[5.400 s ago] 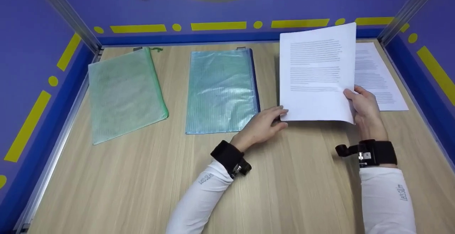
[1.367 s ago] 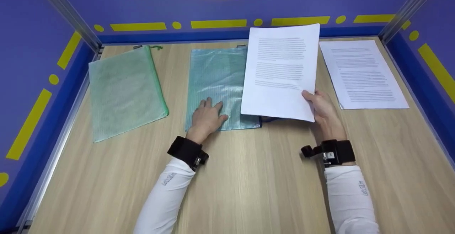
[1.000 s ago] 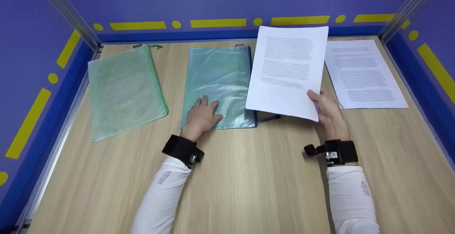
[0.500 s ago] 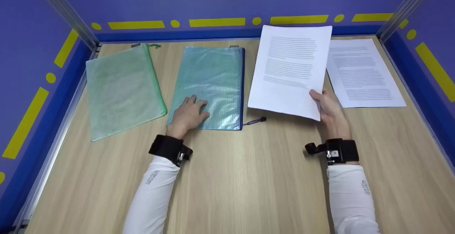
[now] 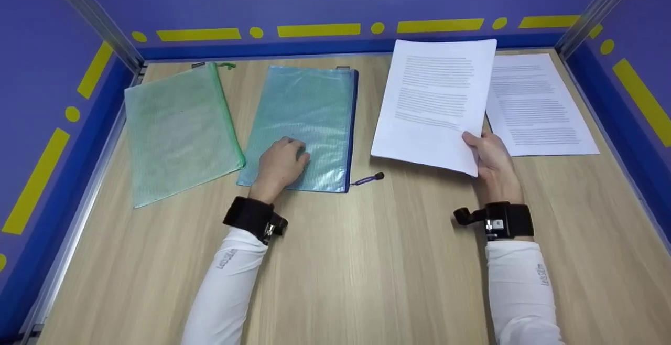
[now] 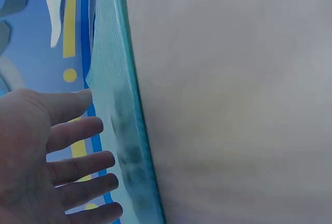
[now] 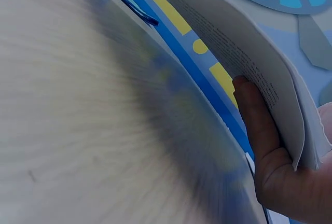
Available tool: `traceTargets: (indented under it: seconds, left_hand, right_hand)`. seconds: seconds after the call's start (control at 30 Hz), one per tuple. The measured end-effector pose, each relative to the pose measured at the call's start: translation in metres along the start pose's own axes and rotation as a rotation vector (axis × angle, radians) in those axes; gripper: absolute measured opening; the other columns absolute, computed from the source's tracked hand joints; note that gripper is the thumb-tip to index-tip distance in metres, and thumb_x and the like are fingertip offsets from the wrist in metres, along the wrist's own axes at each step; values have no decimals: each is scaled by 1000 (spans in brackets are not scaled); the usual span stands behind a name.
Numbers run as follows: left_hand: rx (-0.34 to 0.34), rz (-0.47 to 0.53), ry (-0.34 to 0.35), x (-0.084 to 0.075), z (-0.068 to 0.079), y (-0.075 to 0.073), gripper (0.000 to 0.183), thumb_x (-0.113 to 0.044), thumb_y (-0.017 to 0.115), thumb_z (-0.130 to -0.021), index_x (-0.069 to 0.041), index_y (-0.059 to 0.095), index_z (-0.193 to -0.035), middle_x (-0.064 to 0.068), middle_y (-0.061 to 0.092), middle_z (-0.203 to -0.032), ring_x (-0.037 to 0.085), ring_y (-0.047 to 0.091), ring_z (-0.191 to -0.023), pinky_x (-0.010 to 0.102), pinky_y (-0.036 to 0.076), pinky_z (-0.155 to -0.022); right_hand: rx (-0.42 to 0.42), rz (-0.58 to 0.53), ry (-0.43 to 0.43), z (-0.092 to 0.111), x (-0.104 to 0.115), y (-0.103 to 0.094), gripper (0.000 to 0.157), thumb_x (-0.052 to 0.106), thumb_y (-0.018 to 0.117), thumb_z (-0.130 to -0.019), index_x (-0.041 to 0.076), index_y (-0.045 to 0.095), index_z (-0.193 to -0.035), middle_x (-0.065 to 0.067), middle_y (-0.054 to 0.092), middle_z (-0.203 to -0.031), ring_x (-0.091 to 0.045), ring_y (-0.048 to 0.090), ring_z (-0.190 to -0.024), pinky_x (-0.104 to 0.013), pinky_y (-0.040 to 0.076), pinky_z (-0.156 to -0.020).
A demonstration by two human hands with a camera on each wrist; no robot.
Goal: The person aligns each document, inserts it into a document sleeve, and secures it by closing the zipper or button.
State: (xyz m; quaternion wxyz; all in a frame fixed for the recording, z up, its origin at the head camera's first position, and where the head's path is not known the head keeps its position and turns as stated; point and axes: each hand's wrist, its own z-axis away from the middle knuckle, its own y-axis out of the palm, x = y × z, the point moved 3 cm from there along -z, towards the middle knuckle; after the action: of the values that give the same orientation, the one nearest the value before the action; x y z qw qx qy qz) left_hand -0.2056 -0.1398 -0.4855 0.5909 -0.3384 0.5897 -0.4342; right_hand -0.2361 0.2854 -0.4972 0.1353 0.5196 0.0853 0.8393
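My right hand (image 5: 494, 159) pinches a stack of printed paper (image 5: 435, 104) by its lower right edge, thumb on the front and fingers behind. Raised off the table, the stack tilts toward me; in the right wrist view its sheets (image 7: 259, 53) show edge-on. Over the lower left part of a blue zip pouch (image 5: 314, 109) is my left hand (image 5: 280, 164). Its fingers are spread and hold nothing; the left wrist view shows the fingertips a little above the pouch (image 6: 132, 130). The pouch has a dark blue zip side and a purple zip pull (image 5: 367, 180).
A green zip pouch (image 5: 181, 135) lies at the left, slightly turned. Another printed sheet (image 5: 542, 109) lies at the back right, partly behind the lifted stack. Purple-blue walls (image 5: 314, 4) enclose the wooden table (image 5: 367, 282) at the back and sides.
My right hand carried the stack left over the blue pouch, then back right. My left hand came to the pouch, slid it left, and now has lifted slightly off it.
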Motion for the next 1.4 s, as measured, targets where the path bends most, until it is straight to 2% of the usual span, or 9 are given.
traceTargets:
  seconds: [0.2,0.43,0.63,0.83,1.07,1.23,1.4]
  left_hand:
    - [-33,10,57,-31,-3,-2,38,-30,59,-99,-6,66,-128,18,63,-130,35,63,-116,47,53,-97]
    - [-21,-91,105,-62,-9,9,36,-32,58,-100,-4,69,-119,16,67,-117,33,66,-104,46,57,-86]
    - [30,-178,75,-80,-17,22,43,-40,58,-98,-1,70,-112,18,63,-118,32,62,-104,45,58,-81]
    - [48,-220,21,-86,-21,31,53,-46,61,-95,1,65,-120,18,61,-120,30,58,-107,43,58,-80]
    - [39,-284,12,-86,-22,38,62,-49,59,-95,2,60,-129,18,59,-123,31,56,-112,44,57,-82]
    - [34,-254,3,-84,-22,39,61,-48,60,-95,0,58,-134,18,58,-125,31,54,-113,45,55,-87]
    - [74,-196,-22,-81,-23,37,62,-46,60,-95,-3,54,-140,19,53,-134,32,50,-118,46,51,-94]
  right_hand:
    - [2,12,-8,0,0,-1,16,10,51,-101,8,46,-116,5,74,-86,-8,71,-80,-23,56,-70]
    - [10,14,-9,1,-2,-1,17,10,51,-101,8,47,-118,5,74,-88,-8,71,-83,-23,56,-72]
    - [15,40,-10,0,-3,-1,18,10,50,-102,9,46,-119,5,74,-88,-8,71,-83,-23,57,-71]
    - [21,39,2,0,-3,1,20,11,50,-102,7,45,-121,4,74,-89,-9,72,-83,-23,57,-71]
    - [31,33,-18,0,-3,0,15,10,49,-102,8,47,-117,4,74,-88,-9,71,-81,-23,57,-70]
    - [35,40,-17,-1,-5,1,15,10,48,-102,7,48,-117,4,75,-88,-9,71,-82,-23,57,-70]
    - [32,46,-8,-2,-6,3,14,10,48,-102,7,48,-116,4,75,-87,-9,71,-81,-23,57,-70]
